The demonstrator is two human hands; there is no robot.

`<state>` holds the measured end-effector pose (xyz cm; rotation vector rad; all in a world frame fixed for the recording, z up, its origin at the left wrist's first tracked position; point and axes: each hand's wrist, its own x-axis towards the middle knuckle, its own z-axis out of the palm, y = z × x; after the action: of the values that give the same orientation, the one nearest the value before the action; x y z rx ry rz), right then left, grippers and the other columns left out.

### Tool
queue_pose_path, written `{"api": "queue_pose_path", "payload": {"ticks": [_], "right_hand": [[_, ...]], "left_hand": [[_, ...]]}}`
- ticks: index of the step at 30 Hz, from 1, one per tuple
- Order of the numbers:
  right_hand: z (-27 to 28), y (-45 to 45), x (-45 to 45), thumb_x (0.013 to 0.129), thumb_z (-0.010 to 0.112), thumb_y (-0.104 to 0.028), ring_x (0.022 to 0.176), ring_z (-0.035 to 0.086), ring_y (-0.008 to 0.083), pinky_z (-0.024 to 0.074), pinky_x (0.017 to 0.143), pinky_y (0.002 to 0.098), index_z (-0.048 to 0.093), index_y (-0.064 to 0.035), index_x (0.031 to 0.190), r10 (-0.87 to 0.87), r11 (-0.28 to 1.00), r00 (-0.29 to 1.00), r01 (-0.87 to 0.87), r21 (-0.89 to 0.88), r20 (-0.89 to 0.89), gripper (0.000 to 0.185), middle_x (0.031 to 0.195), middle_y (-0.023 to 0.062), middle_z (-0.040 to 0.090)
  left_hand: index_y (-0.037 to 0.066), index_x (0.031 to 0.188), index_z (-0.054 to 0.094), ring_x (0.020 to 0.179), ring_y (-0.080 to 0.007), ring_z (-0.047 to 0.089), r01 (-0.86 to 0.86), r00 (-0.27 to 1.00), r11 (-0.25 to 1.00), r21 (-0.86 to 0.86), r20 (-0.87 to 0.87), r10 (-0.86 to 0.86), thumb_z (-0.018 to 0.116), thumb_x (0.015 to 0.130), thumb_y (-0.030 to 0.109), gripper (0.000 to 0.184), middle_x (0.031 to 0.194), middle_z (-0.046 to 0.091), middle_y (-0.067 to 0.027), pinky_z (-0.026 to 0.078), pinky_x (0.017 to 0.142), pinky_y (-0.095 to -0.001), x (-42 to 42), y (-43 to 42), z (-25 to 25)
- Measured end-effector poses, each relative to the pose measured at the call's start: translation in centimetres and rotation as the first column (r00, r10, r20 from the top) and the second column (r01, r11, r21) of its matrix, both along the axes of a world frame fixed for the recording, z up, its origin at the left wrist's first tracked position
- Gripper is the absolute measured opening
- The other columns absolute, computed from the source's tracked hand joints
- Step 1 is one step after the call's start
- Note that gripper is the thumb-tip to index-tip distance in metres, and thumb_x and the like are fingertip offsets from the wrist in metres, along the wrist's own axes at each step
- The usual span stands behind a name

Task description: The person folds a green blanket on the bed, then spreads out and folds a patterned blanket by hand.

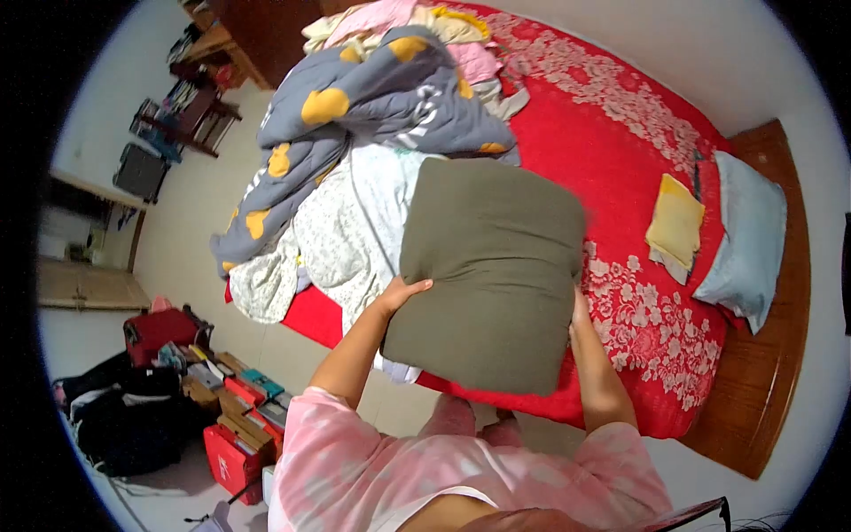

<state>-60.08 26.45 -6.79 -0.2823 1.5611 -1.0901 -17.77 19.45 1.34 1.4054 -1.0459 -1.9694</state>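
A thick, squarish olive-green cushion (487, 248) is held out in front of me over the near side of the bed. My left hand (405, 293) grips its left edge, thumb on top and the other fingers hidden beneath. On the opposite edge, my right hand (580, 308) is pressed against the side, its fingers mostly out of sight behind the cushion. The cushion's upper face has creases across the middle. Beyond its left side lie a white patterned sheet (341, 213) and a bunched grey quilt (381, 97) with yellow shapes.
The red floral bedspread (567, 133) covers the bed. By the wooden headboard (753, 399) lie a light-blue pillow (749, 239) and a yellow folded cloth (675, 217). Pink and cream bedding (381, 22) is heaped at the far end. Boxes (235, 461) and dark bags (133, 417) crowd the floor at left.
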Motion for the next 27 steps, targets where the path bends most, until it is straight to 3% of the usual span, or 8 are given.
{"api": "queue_pose_path", "payload": {"ticks": [4, 5, 8, 12, 16, 18, 24, 27], "right_hand": [[0.7, 1.8, -3.8, 0.086, 0.053, -0.049, 0.105, 0.056, 0.0247, 0.0410, 0.090, 0.0333, 0.054, -0.0006, 0.124, 0.000, 1.000, 0.994, 0.000, 0.000, -0.108, 0.061, 0.119, 0.0126, 0.058], [1.4, 2.7, -4.6, 0.086, 0.054, -0.051, 0.105, 0.056, 0.0246, 0.0411, 0.090, 0.0332, 0.055, -0.0007, 0.123, -0.004, 0.991, 0.993, -0.012, -0.135, -0.117, 0.062, 0.118, 0.0125, 0.059], [7.5, 4.3, -6.9, 0.085, 0.054, -0.051, 0.104, 0.056, 0.0241, 0.0414, 0.089, 0.0327, 0.057, -0.0012, 0.120, -0.074, 0.997, 0.963, 0.079, 0.009, -0.260, 0.061, 0.116, 0.0118, 0.060], [8.5, 7.5, -14.2, 0.084, 0.056, -0.054, 0.103, 0.057, 0.0257, 0.0407, 0.089, 0.0349, 0.058, -0.0014, 0.120, -0.102, 0.995, 0.988, 0.103, 0.000, -0.120, 0.064, 0.115, 0.0131, 0.061], [7.1, 10.8, -22.9, 0.085, 0.055, -0.052, 0.108, 0.054, 0.0242, 0.0408, 0.092, 0.0326, 0.050, 0.0009, 0.128, -0.176, 0.981, 0.971, 0.160, -0.108, -0.161, 0.068, 0.123, 0.0135, 0.055], [2.6, 11.9, -28.9, 0.087, 0.054, -0.049, 0.111, 0.052, 0.0245, 0.0372, 0.095, 0.0353, 0.053, -0.0009, 0.125, -0.199, 0.980, 0.948, 0.186, -0.077, -0.247, 0.061, 0.126, 0.0123, 0.053], [-0.4, 12.2, -38.8, 0.097, 0.039, -0.034, 0.116, 0.047, 0.0223, 0.0353, 0.098, 0.0339, 0.042, -0.0013, 0.134, -0.565, 0.815, 0.771, 0.577, 0.053, 0.294, 0.049, 0.130, 0.0103, 0.049], [-2.8, 11.2, -42.5, 0.083, 0.057, -0.056, 0.108, 0.054, 0.0238, 0.0413, 0.093, 0.0311, 0.046, 0.0010, 0.131, -0.314, 0.934, 0.919, 0.344, -0.094, 0.240, 0.075, 0.121, 0.0127, 0.056]], "left_hand": [[-0.004, 0.129, 0.043, 0.105, -0.0252, 0.055, 0.031, 0.999, 0.999, -0.026, -0.025, -0.031, 0.076, 0.072, 0.033, 0.075, 0.118, 0.056, -0.0160, 0.046, 0.088, -0.0360, -1.9, 1.9, -0.6], [-0.004, 0.129, 0.043, 0.104, -0.0253, 0.055, 0.044, 0.998, 0.999, -0.031, -0.036, -0.045, 0.075, 0.073, 0.033, 0.075, 0.118, 0.056, -0.0161, 0.046, 0.087, -0.0359, -2.9, 2.2, -1.0], [-0.004, 0.129, 0.043, 0.103, -0.0254, 0.056, 0.079, 0.996, 0.997, 0.003, 0.033, -0.079, 0.074, 0.073, 0.034, 0.074, 0.118, 0.056, -0.0157, 0.046, 0.087, -0.0356, -7.2, 3.8, 3.0], [-0.002, 0.130, 0.042, 0.103, -0.0252, 0.056, 0.111, 0.994, 0.990, -0.083, -0.013, -0.112, 0.073, 0.075, 0.032, 0.072, 0.119, 0.055, -0.0155, 0.046, 0.087, -0.0368, -14.1, 5.3, 4.2], [-0.001, 0.134, 0.037, 0.106, -0.0271, 0.054, 0.151, 0.989, 0.988, -0.035, 0.012, -0.150, 0.074, 0.074, 0.033, 0.078, 0.122, 0.053, -0.0146, 0.045, 0.089, -0.0374, -23.1, 7.5, 7.7], [0.001, 0.136, 0.034, 0.110, -0.0280, 0.052, 0.176, 0.983, 0.982, -0.063, 0.055, -0.173, 0.075, 0.073, 0.034, 0.083, 0.126, 0.051, -0.0152, 0.043, 0.093, -0.0383, -26.9, 7.5, 5.5], [0.000, 0.137, 0.033, 0.113, -0.0285, 0.050, 0.230, 0.972, 0.967, -0.107, 0.071, -0.224, 0.076, 0.071, 0.033, 0.085, 0.127, 0.049, -0.0158, 0.041, 0.095, -0.0395, -37.2, 6.3, 3.2], [0.000, 0.135, 0.035, 0.112, -0.0271, 0.051, 0.221, 0.975, 0.971, -0.093, 0.055, -0.217, 0.075, 0.072, 0.033, 0.082, 0.126, 0.050, -0.0155, 0.042, 0.094, -0.0393, -40.5, 3.7, 4.0]]}}
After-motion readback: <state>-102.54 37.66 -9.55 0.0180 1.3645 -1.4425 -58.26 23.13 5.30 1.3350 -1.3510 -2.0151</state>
